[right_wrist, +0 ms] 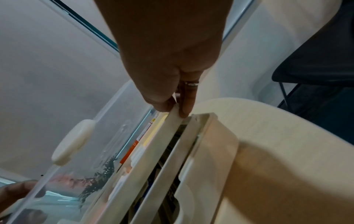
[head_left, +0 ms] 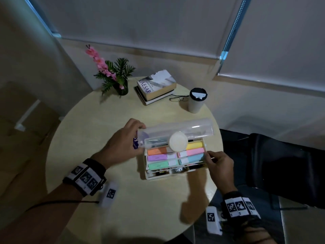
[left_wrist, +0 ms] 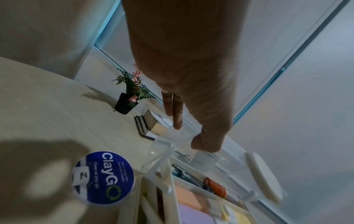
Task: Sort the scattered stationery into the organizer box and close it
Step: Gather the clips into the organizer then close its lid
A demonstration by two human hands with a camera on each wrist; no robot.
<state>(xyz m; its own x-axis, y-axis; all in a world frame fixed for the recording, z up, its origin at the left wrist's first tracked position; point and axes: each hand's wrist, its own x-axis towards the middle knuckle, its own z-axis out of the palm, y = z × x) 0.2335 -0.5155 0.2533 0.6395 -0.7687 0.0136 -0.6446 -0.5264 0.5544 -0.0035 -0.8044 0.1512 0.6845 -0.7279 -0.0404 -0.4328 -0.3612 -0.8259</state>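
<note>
The white organizer box (head_left: 165, 174) sits mid-table with its clear lid (head_left: 177, 129) raised. Its upper tray (right_wrist: 153, 148) holds several pastel sticky-note pads (head_left: 175, 155) and pens. My left hand (head_left: 123, 143) grips the lid's left end (left_wrist: 172, 136), thumb and fingers curled on the clear plastic. My right hand (head_left: 218, 163) pinches the tray's right edge (head_left: 206, 155) between thumb and fingers (right_wrist: 186, 104); the tray sits tilted above the box's lower layer. A white round latch (head_left: 178, 143) shows on the lid.
A round blue-labelled container (left_wrist: 103, 177) lies left of the box, by my left hand. At the table's far side stand a potted plant (head_left: 121, 85), stacked books (head_left: 156, 87), glasses (head_left: 178, 99) and a lidded cup (head_left: 196, 100). A dark chair (head_left: 281, 164) is right.
</note>
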